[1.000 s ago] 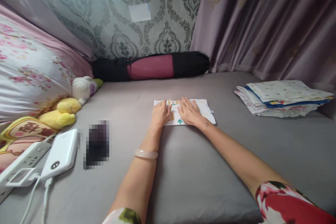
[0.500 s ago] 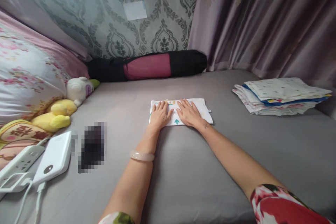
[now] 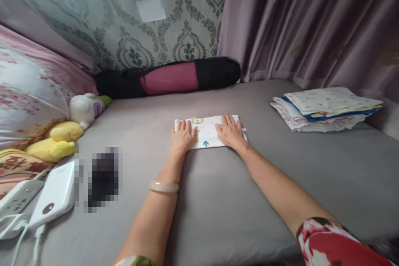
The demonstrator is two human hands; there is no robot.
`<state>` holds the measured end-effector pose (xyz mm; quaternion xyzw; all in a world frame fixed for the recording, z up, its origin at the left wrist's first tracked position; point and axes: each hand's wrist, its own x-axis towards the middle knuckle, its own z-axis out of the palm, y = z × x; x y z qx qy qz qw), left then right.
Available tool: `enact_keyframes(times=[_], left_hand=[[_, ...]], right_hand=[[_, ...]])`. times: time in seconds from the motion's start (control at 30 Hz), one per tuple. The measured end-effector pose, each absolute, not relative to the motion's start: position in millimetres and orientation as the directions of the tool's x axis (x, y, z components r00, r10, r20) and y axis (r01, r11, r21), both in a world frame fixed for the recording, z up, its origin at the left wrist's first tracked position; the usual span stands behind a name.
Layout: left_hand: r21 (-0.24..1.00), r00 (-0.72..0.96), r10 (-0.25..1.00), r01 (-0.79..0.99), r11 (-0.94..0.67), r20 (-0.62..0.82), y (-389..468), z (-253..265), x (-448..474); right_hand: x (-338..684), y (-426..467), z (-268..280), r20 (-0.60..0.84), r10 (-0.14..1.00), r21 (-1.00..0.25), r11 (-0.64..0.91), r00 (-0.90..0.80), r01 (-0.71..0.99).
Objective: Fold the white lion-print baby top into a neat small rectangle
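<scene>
A folded white cloth (image 3: 207, 135) with a small coloured print lies flat on the grey sheet, a little tag sticking out at its right edge. My left hand (image 3: 183, 136) rests palm down on its left end, fingers stretched out. On the right end lies my right hand (image 3: 230, 131), also flat with the fingers extended. Between the two hands the cloth's middle shows, with a green arrow-like motif near the front edge. Parts of the cloth under both palms are hidden.
A stack of folded cloths (image 3: 327, 108) sits at the right. Along the wall lies a black and dark-pink long bag (image 3: 170, 78). Plush toys (image 3: 51, 145), a power bank (image 3: 54, 193) and a power strip (image 3: 20, 197) with cables are at left, beside a pixelated dark object (image 3: 104, 181).
My hands have moved apart across the cloth, the right one toward its right edge and the left toward its left edge. The view has shifted slightly.
</scene>
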<state>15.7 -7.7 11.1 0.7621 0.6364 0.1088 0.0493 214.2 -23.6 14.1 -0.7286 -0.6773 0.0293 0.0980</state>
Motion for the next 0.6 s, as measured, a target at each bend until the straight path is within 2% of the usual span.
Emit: enact_keyframes(times=[0.23,0.33,0.5,0.6], left_hand=[[0.202,0.175,0.982,0.962,-0.185,0.068,-8,19,18],[0.160,0.193,0.980,0.967,-0.198,0.049,0,26,17],[0.041,0.220,0.975,0.975,-0.220,-0.011,33,40,10],[0.049,0.225,0.971,0.974,-0.221,-0.083,54,48,7]], right_hand=[[215,-23,19,0.123,0.990,-0.196,-0.039,0.064,0.980],[223,-16,28,0.119,0.993,-0.177,0.004,0.017,0.984],[242,4,41,0.057,0.997,-0.114,0.058,-0.052,0.992],[252,16,43,-0.004,0.995,-0.097,0.103,-0.104,0.990]])
